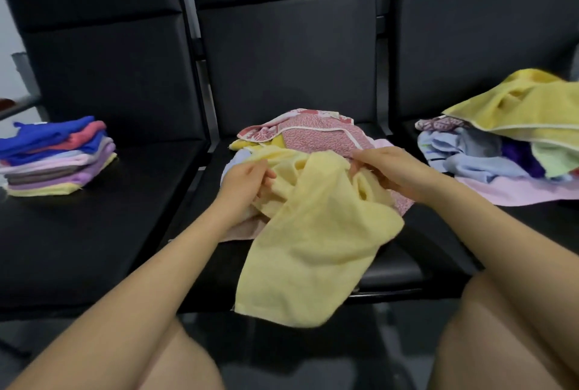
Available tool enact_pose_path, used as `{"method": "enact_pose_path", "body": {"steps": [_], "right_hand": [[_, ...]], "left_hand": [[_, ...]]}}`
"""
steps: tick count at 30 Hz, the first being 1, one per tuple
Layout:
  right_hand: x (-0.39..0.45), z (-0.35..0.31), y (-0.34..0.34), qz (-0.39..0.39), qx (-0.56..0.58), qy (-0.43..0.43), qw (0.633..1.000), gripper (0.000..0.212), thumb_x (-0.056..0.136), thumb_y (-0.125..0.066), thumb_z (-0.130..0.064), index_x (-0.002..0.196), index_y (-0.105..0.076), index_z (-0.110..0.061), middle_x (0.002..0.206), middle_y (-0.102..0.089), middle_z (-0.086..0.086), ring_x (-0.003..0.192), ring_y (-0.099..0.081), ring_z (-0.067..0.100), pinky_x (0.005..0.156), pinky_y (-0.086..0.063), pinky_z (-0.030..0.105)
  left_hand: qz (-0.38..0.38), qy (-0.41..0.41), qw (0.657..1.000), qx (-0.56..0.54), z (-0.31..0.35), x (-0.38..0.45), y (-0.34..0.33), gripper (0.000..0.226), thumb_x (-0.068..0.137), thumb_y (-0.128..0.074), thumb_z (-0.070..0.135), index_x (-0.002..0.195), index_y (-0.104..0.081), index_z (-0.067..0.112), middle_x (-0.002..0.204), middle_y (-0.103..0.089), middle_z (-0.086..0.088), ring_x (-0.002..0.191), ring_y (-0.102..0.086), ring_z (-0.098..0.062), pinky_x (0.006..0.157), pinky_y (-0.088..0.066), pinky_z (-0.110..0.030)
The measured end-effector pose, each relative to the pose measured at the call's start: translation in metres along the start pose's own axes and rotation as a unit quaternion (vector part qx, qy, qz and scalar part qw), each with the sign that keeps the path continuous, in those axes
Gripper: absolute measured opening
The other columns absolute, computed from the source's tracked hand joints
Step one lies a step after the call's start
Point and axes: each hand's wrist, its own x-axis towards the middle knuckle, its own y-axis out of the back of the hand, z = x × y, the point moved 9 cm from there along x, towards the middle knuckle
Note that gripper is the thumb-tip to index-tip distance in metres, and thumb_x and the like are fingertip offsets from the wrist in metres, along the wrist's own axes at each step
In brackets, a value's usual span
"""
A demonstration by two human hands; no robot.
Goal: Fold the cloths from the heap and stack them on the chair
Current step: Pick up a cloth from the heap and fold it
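I see three black padded chairs side by side. On the middle chair (291,76), the pale yellow cloth (313,239) occupies the centre of the view. It is a soft towelling fabric, unfolded and rumpled; its upper part is bunched between the two hands, and its lower part drapes toward 6 o'clock over the front edge of the seat, ending in a rounded, uneven hem.

The left hand (247,182) grips the cloth at its 9 o'clock edge, fingers curled into the fabric. The right hand (388,170) grips the bunched fabric at about 1 o'clock, fingers curled around a fold. Both forearms reach in from 6 o'clock.

Directly behind the yellow cloth, at 12 o'clock, lies a pink patterned cloth (316,135) with white piping, on top of other cloths on the same seat.

At 3 o'clock, the heap (501,151) sits on the right chair: loose, unfolded cloths in yellow, light blue, purple, green and pink, with a large yellow piece on top.

At 9 o'clock, the folded stack (59,157) rests on the left chair (94,233). I count blue, pink, lilac, grey and pale yellow layers, with edges roughly aligned.
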Motion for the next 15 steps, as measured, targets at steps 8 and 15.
{"method": "enact_pose_path", "body": {"steps": [8,15], "right_hand": [[0.020,0.013,0.021,0.027,0.264,0.001,0.964,0.006,0.093,-0.058,-0.013,0.092,-0.063,-0.011,0.067,-0.060,-0.003,0.063,-0.059,0.011,0.057,-0.050,0.022],[0.024,0.016,0.038,0.091,0.272,0.017,0.958,0.024,0.096,-0.046,-0.005,0.099,-0.067,-0.017,0.083,-0.061,0.004,0.074,-0.059,0.014,0.064,-0.051,0.025]], "left_hand": [[-0.023,-0.069,0.995,0.069,0.030,0.007,-0.066,0.033,0.090,-0.057,0.049,0.069,-0.056,0.024,0.065,-0.055,0.011,0.065,-0.052,-0.011,0.059,-0.039,-0.027],[-0.027,-0.150,0.988,-0.017,0.060,0.004,-0.061,0.020,0.093,-0.060,0.026,0.074,-0.057,0.019,0.069,-0.051,0.005,0.062,-0.045,-0.009,0.060,-0.040,-0.025]]}}
